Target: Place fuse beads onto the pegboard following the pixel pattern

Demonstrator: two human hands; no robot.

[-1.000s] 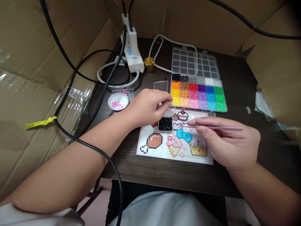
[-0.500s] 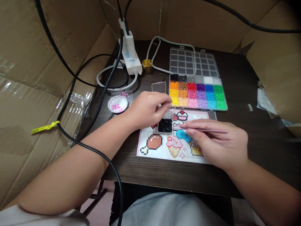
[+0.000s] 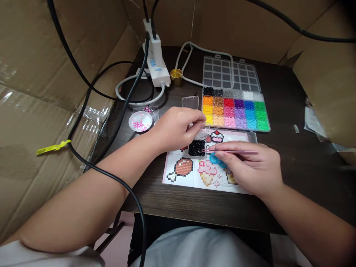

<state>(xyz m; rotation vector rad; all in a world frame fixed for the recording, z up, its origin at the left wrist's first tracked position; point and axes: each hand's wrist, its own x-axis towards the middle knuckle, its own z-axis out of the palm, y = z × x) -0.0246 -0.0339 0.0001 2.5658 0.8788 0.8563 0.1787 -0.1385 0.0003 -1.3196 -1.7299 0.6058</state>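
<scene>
Pink tweezers (image 3: 241, 151) are pinched in my right hand (image 3: 257, 168), their tips at the right edge of the black beads (image 3: 196, 148). Those beads fill a small clear box on top of the printed pattern sheet (image 3: 178, 181). My left hand (image 3: 176, 126) is closed at the fingertips on the raised clear lid (image 3: 206, 128) of this box. Below the tweezers lies a blue beaded piece (image 3: 216, 160), partly covered by my right fingers. Beside it is a pink and tan ice-cream-cone design (image 3: 207, 174).
A sorting case of coloured beads (image 3: 239, 113) lies open behind. At left sits a white dish (image 3: 135, 128) with pink beads. A power strip (image 3: 158, 70), a gold cup (image 3: 176, 76) and a black cable (image 3: 116, 174) crossing my left forearm are also here. Cardboard walls (image 3: 236, 22) surround the table.
My right hand has moved left, bringing the tweezer tips from beside the box to over the black beads. My left hand keeps its hold on the lid. The view has shifted slightly.
</scene>
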